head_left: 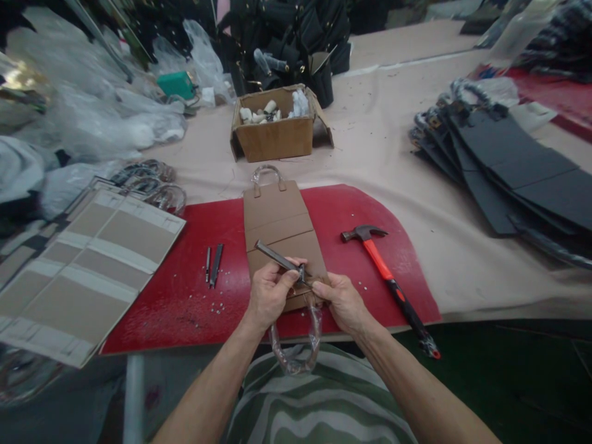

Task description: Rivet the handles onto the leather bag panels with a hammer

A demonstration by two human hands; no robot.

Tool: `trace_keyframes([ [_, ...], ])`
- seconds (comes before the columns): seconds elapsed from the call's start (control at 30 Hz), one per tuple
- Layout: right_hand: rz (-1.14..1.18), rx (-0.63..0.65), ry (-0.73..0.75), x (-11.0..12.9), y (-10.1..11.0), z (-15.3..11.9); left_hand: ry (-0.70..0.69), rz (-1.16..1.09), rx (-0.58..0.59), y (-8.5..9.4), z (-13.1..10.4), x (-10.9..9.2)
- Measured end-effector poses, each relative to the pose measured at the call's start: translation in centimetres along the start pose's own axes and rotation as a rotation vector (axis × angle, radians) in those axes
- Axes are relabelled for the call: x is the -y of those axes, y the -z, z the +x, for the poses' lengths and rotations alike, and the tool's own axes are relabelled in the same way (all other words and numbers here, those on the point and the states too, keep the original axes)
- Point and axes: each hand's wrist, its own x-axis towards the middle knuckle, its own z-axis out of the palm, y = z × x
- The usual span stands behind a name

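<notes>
The tan bag panel (277, 213) lies lengthwise on the red board (161, 320), one plastic-wrapped handle (268, 169) at twelve o'clock and the other handle (317, 336) hanging over the edge at six, seemingly so that the near end sits square before the person. The hammer (377, 256) rests at three o'clock of the hands, its grip angled toward five, presumably to suit the right side; two slim metal tools (216, 265) lie at nine, probably to be out of the way yet reachable. The left hand (271, 293) has its thumb and fingers closed around a metal bar (277, 254) slanting up toward ten o'clock, its lower end by the panel. The right hand (342, 302) pinches thumb against fingers at the panel's near end, apparently to steady it; whether something small is between them I cannot tell.
</notes>
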Motion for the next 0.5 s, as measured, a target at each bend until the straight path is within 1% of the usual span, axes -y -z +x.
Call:
trace_keyframes([
  [0.1, 0.007, -0.003, -0.005, 0.1, 0.0, 0.0, -0.007, 0.005, -0.002, 0.0, 0.0, -0.1],
  [0.33, -0.005, 0.000, 0.009, 0.1, -0.1, 0.0, -0.019, 0.099, -0.001, -0.4, -0.2, -0.8],
  [0.4, -0.022, 0.032, 0.003, 0.3, 0.2, -0.2, -0.030, 0.130, -0.012, -0.6, -0.3, -1.0],
  [0.5, -0.041, 0.123, -0.036, 0.8, 0.8, -0.6, -0.024, 0.162, -0.008, -0.7, -0.5, -1.1],
])
